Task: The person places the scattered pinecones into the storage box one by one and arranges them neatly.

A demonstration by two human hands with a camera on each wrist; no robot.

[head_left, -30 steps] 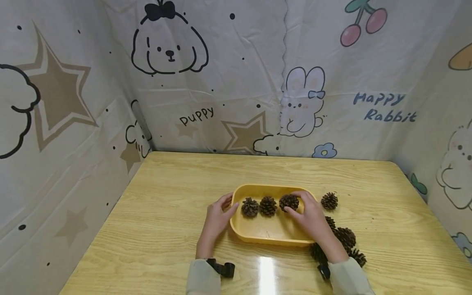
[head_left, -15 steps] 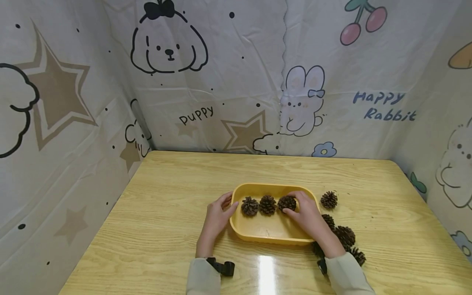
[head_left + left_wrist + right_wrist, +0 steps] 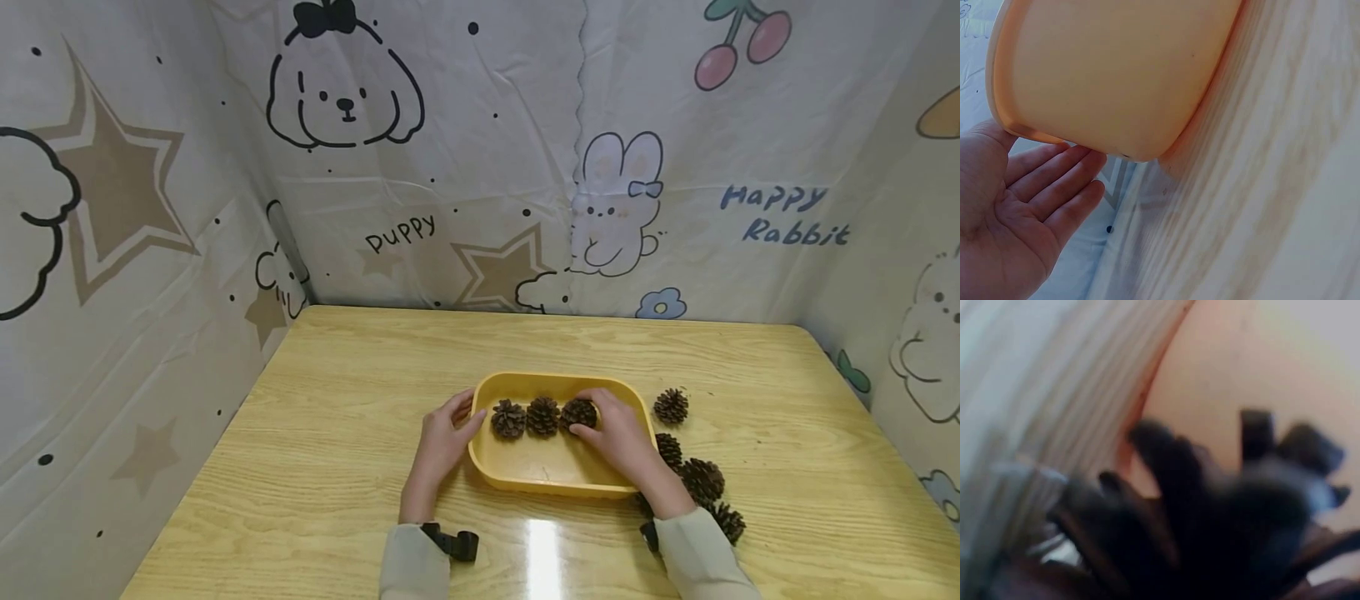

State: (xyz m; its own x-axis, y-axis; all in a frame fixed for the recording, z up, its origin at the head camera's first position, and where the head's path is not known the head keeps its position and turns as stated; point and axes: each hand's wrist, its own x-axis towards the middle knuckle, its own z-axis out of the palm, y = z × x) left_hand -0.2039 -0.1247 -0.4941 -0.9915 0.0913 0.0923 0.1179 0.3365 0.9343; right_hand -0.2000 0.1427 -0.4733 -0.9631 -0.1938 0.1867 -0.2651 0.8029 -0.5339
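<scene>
A yellow plastic tray (image 3: 525, 472) stands on the table in the head view. Inside it, two brown pine cones, the leftmost (image 3: 508, 420) and its neighbour (image 3: 542, 417), form a row with a third pine cone (image 3: 578, 414). My right hand (image 3: 621, 435) reaches over the tray's right end and pinches that third cone between thumb and fingers. At the left end my left hand (image 3: 442, 440) holds the tray, its thumb over the rim. In the left wrist view, the left fingers (image 3: 1063, 187) extend along the outside of the tray wall (image 3: 1116, 75).
A lone pine cone (image 3: 671, 407) lies right of the tray. Several more, including one large pine cone (image 3: 702, 481), cluster by my right wrist, partly hidden. A blurred pine cone (image 3: 1222, 531) fills the right wrist view. Printed cloth (image 3: 480, 167) hangs behind the wooden table (image 3: 337, 400).
My right hand has moved slightly left with its pine cone, bringing it close beside the middle one. The left hand and tray stay where they were.
</scene>
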